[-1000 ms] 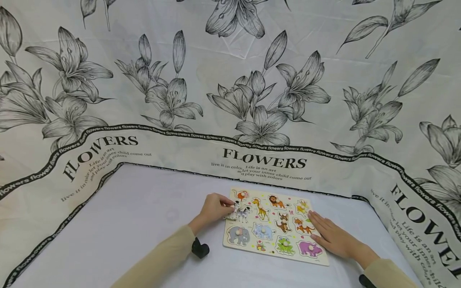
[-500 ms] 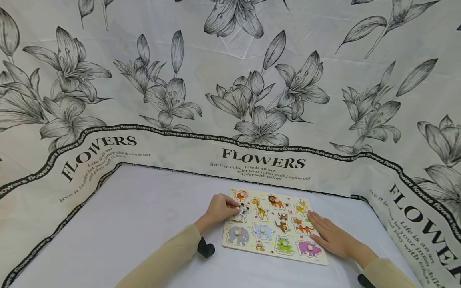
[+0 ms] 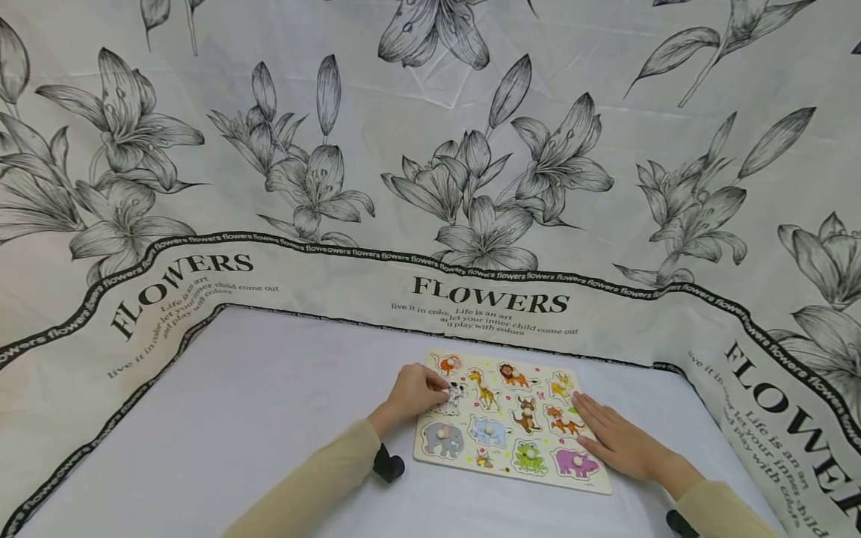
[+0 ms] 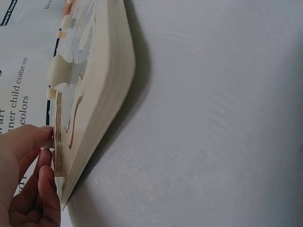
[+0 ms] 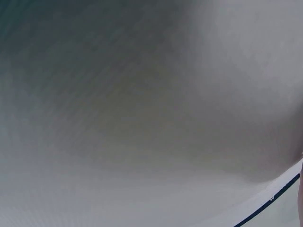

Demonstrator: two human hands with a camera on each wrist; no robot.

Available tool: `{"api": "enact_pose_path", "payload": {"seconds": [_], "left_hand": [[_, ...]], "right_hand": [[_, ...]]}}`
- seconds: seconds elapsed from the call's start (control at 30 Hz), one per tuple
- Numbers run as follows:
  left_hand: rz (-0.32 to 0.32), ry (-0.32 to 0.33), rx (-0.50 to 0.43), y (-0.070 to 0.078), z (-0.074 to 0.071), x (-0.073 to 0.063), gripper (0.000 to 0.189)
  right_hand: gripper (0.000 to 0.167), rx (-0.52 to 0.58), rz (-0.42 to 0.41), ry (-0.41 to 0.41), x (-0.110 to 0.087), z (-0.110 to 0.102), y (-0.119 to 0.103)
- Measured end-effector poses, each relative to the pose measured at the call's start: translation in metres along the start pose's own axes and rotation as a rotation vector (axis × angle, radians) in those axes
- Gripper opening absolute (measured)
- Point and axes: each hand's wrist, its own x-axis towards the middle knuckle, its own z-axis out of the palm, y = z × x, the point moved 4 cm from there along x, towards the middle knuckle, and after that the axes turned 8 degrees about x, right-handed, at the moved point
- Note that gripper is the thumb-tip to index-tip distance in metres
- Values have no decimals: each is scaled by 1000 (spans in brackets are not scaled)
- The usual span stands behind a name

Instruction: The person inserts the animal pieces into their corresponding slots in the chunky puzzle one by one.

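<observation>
A wooden animal peg puzzle board [image 3: 471,463] lies flat on the white table, with colourful animal pieces in it. My left hand [image 3: 418,390] is at its left side, thumb and finger pinching the zebra piece [image 3: 454,401] by its knob. In the left wrist view my left hand [image 4: 31,175] holds this thin piece [image 4: 58,137] edge-on, close to the face of the board [image 4: 111,61]; whether it sits in its recess I cannot tell. My right hand [image 3: 622,441] rests with straight fingers on the board's right edge.
Around the zebra are a giraffe [image 3: 483,390], an orange monkey [image 3: 449,364] and a grey elephant [image 3: 442,439]. White tabletop [image 3: 282,396] surrounds the board. Flower-printed cloth [image 3: 363,291] hangs behind and at the sides. The right wrist view shows mostly blurred white surface [image 5: 118,203].
My left hand has moved slightly right, bringing the zebra piece from the board's left edge over the zebra picture. My right hand has stayed on the board's right edge.
</observation>
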Motion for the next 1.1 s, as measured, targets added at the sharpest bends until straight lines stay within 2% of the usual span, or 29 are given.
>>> {"api": "enact_pose_path", "payload": {"seconds": [0.57,0.83,1.1], "left_hand": [[0,6,-33,5,6,-1,12],[1,-42,-19,9,6,2,11],[2,-60,13,14,4,1,8]], "right_hand": [[66,8,-20,12,-1,-1,-3],[66,-6,-58,44,-2,1,0],[68,11,-33,18,0,4,4]]}}
